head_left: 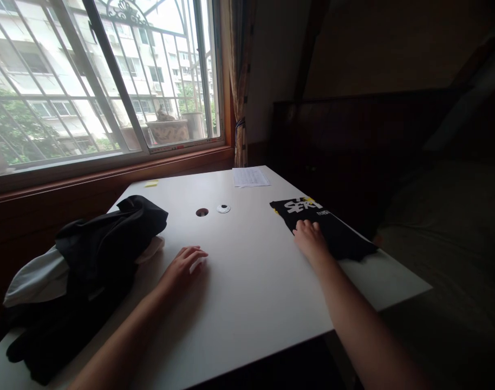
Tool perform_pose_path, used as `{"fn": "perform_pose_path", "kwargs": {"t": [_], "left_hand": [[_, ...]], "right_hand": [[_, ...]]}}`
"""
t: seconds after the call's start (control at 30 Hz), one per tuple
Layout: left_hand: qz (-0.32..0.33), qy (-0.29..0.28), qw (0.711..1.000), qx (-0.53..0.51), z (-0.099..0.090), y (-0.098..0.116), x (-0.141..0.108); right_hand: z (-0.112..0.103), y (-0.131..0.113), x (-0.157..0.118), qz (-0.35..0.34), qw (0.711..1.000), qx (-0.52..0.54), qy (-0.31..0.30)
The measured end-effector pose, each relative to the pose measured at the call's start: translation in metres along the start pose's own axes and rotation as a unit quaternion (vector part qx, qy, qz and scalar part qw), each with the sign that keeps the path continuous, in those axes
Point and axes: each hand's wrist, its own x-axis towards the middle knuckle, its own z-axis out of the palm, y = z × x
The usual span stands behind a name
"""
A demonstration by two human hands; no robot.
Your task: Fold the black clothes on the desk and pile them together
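A folded black T-shirt (332, 227) with white lettering and yellow marks lies flat along the table's right side. My right hand (309, 236) is at its near left edge, fingers curled down onto the cloth; the fingertips are hidden. Out over the white table (239, 281), my left hand (186, 262) is open, its fingers loosely stretched and holding nothing. Left of it lies a heap of crumpled black clothes (105, 244), with a pale grey piece (38, 279) showing among them.
Toward the back of the table are a round cable hole (202, 212), a white disc-shaped cap (223, 208), papers (251, 177) and a yellow note (151, 183). A barred window (109, 81) and a tied curtain (240, 108) stand behind. The table's right edge runs close beside the shirt.
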Motion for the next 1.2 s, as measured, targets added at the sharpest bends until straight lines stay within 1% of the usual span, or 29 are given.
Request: {"fn": "perform_pose_path", "kwargs": {"t": [0.13,0.2,0.27,0.33,0.37,0.4,0.47,0.53,0.63,0.7,0.77,0.8,0.83,0.87,0.9,0.93,0.97,1.0,1.03,1.1,1.17,1.2], "left_hand": [[0.019,-0.001,1.000,-0.022,0.000,0.003,0.001],[0.027,-0.006,0.999,-0.028,0.000,0.006,0.002],[0.033,-0.009,0.999,-0.032,0.000,0.008,0.003],[0.036,-0.013,0.999,-0.035,-0.002,0.010,0.004],[0.038,-0.016,0.999,-0.035,-0.003,0.012,0.005],[0.040,-0.022,0.998,-0.033,-0.004,0.013,0.005],[0.050,-0.035,0.998,-0.029,-0.007,0.017,0.006],[0.064,-0.046,0.997,-0.021,-0.008,0.021,0.006],[0.080,-0.048,0.996,-0.003,-0.010,0.026,0.006],[0.083,-0.044,0.995,0.015,-0.012,0.029,0.006],[0.086,-0.039,0.995,0.038,-0.013,0.030,0.007],[0.087,-0.036,0.994,0.051,-0.013,0.031,0.008],[0.091,-0.034,0.993,0.064,-0.014,0.032,0.009],[0.095,-0.033,0.992,0.078,-0.015,0.032,0.010],[0.098,-0.033,0.990,0.091,-0.015,0.032,0.011],[0.100,-0.032,0.989,0.104,-0.016,0.032,0.012],[0.099,-0.030,0.988,0.114,-0.018,0.032,0.012],[0.096,-0.023,0.988,0.122,-0.020,0.031,0.012],[0.090,-0.010,0.987,0.130,-0.024,0.029,0.012],[0.071,0.042,0.986,0.145,-0.036,0.025,0.011],[0.045,0.120,0.979,0.161,-0.055,0.020,0.011],[0.032,0.165,0.972,0.165,-0.068,0.018,0.012]], "right_hand": [[0.006,-0.018,-0.005,-0.047,0.996,0.074,-0.009],[0.007,-0.032,-0.008,-0.078,0.988,0.131,-0.013],[0.006,-0.049,-0.012,-0.110,0.970,0.216,-0.020],[0.001,-0.067,-0.019,-0.127,0.933,0.333,-0.052],[-0.002,-0.077,-0.024,-0.126,0.905,0.398,-0.082],[-0.006,-0.087,-0.029,-0.122,0.870,0.463,-0.118],[-0.013,-0.104,-0.041,-0.112,0.787,0.573,-0.199],[-0.019,-0.118,-0.052,-0.107,0.707,0.645,-0.271],[-0.025,-0.132,-0.063,-0.077,0.607,0.711,-0.346],[-0.031,-0.139,-0.067,-0.040,0.538,0.758,-0.366],[-0.040,-0.146,-0.069,-0.009,0.472,0.805,-0.358],[-0.047,-0.150,-0.068,-0.001,0.446,0.825,-0.348],[-0.054,-0.153,-0.067,0.000,0.425,0.840,-0.337],[-0.062,-0.155,-0.065,-0.004,0.412,0.850,-0.328],[-0.071,-0.157,-0.062,-0.010,0.407,0.856,-0.319],[-0.079,-0.156,-0.058,-0.017,0.410,0.858,-0.308],[-0.088,-0.154,-0.052,-0.022,0.422,0.858,-0.293],[-0.096,-0.149,-0.046,-0.025,0.440,0.856,-0.270],[-0.104,-0.142,-0.038,-0.025,0.465,0.852,-0.239],[-0.117,-0.124,-0.021,-0.017,0.530,0.831,-0.171],[-0.128,-0.102,-0.004,-0.003,0.604,0.789,-0.110],[-0.133,-0.090,0.004,0.002,0.636,0.768,-0.080]]}}
